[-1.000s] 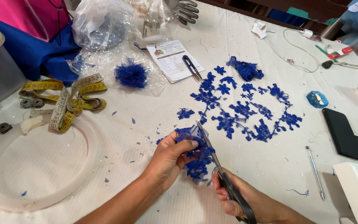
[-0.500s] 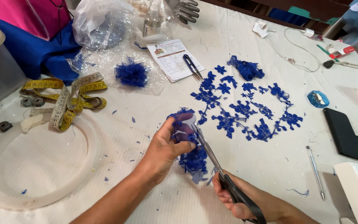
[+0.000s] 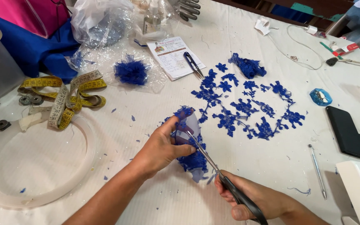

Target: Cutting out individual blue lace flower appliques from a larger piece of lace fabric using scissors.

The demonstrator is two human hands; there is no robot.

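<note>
On the white surface [image 3: 155, 125] (flecked with blue scraps), the left hand [image 3: 161, 146] pinches blue lace [image 3: 190, 152] near its front edge; the right hand [image 3: 251, 200] grips scissors [image 3: 213, 166] cutting it. Lace flowers [image 3: 246, 104] lie beyond, a yellow tape measure [image 3: 63, 98] left.

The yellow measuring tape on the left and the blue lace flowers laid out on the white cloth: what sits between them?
In the head view, a fluffy blue lace tuft on clear plastic wrap, plus small blue scraps.

Bright, even daylight, soft shadows, sharp centre, perhaps slight blur at edges.
</note>
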